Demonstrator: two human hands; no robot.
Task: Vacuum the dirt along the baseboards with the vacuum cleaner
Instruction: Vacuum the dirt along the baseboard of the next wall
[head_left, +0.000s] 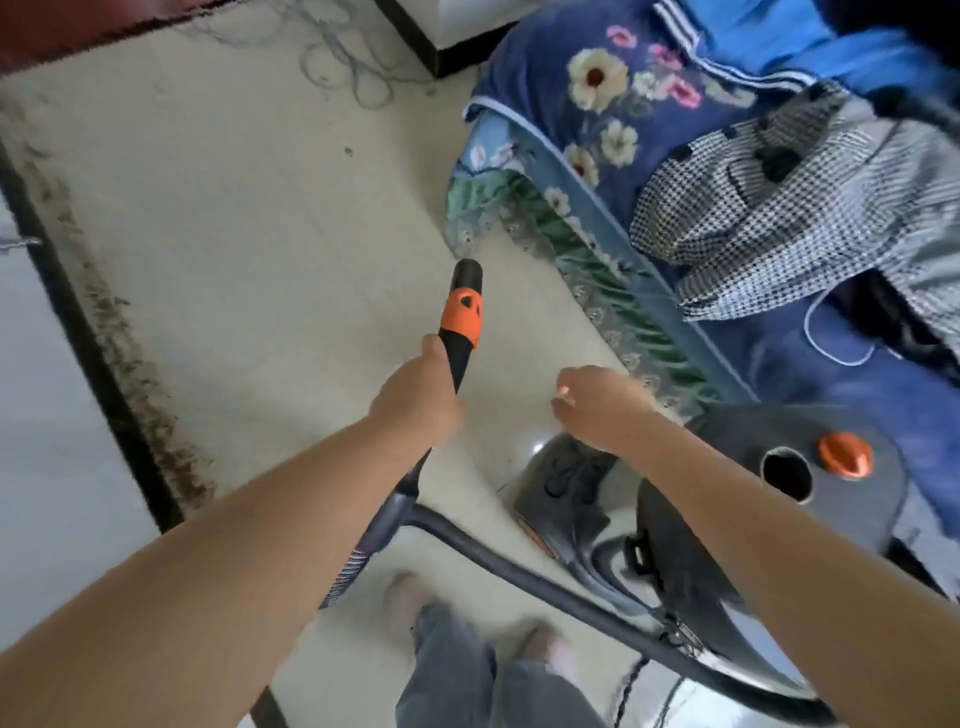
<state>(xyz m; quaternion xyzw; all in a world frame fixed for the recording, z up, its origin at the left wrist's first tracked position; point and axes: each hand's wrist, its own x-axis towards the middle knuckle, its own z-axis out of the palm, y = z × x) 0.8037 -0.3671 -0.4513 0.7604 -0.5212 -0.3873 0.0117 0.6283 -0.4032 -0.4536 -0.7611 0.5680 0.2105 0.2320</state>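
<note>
My left hand (418, 395) grips the black and orange vacuum nozzle handle (462, 312), whose open tip points away from me over the floor. Its ribbed hose (374, 530) runs back under my forearm. The grey vacuum cleaner body (810, 478), with an orange button, stands at the right beside the bed. My right hand (602, 408) hovers above the vacuum's front with loosely curled fingers, holding nothing. A strip of brown dirt (130, 364) lies along the dark baseboard (88, 338) at the left.
A bed (675, 171) with a blue flowered cover and checked cloth fills the right side. Loose threads (343, 57) lie on the floor at the far wall. A black hose (545, 577) crosses the floor near my feet (410, 597).
</note>
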